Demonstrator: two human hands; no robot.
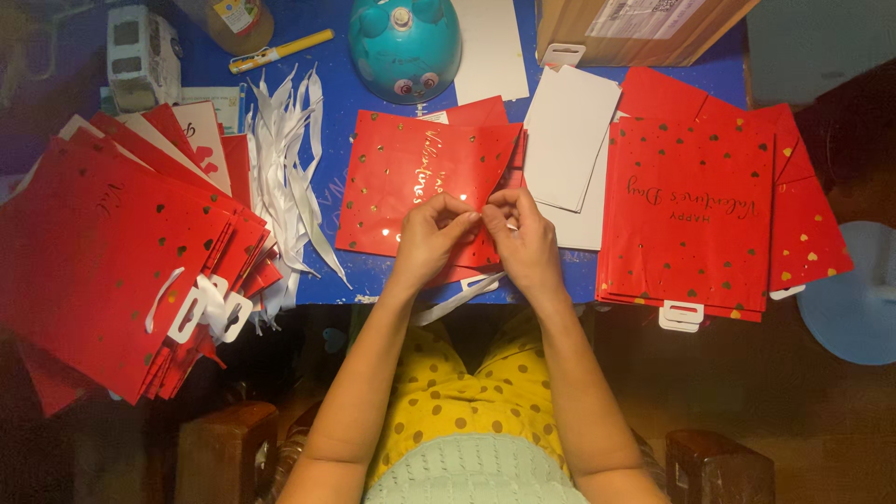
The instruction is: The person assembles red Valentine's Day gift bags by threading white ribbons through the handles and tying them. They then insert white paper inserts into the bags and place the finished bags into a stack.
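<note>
A flat red paper bag (411,177) with small gold hearts lies on the blue table (345,93) in front of me. My left hand (431,233) and my right hand (523,233) meet at its near right edge. Both pinch the bag's edge with fingertips. A white ribbon (464,296) hangs below my hands off the table edge.
A fanned pile of red bags (112,252) with white ribbon handles lies left. Loose white ribbons (285,168) lie beside it. A stack of red bags (691,215) sits right, white cards (569,140) between. A teal round toy (404,47), a cardboard box (644,28) and a yellow pen (280,49) stand behind.
</note>
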